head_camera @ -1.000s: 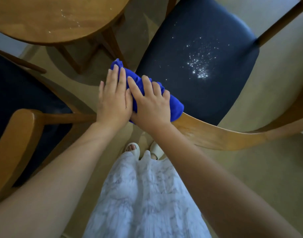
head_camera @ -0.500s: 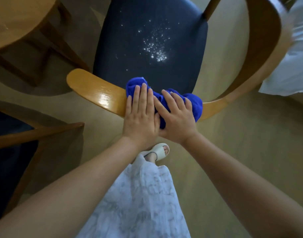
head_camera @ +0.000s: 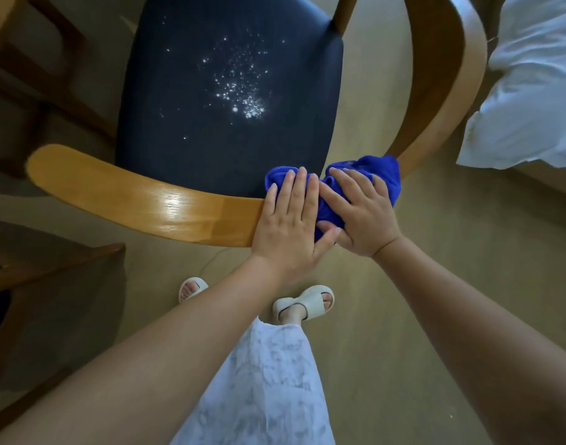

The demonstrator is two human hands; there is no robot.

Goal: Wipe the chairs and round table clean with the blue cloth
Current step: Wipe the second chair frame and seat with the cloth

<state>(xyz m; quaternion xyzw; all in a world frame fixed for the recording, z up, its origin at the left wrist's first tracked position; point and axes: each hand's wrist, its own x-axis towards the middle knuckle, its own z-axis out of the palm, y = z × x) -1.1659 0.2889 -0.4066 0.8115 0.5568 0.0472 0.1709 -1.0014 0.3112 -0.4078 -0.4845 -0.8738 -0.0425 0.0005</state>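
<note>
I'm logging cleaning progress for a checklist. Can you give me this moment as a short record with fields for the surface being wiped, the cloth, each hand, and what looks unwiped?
surface: curved wooden backrest of the chair
cloth: blue cloth, bunched on the backrest's right part
left hand: flat, fingers straight, pressing on the cloth
right hand: grips the cloth, fingers over it, thumb at its near edge
unwiped: white specks on the dark seat
nearby: second chair at lower left; white bedding at right
</note>
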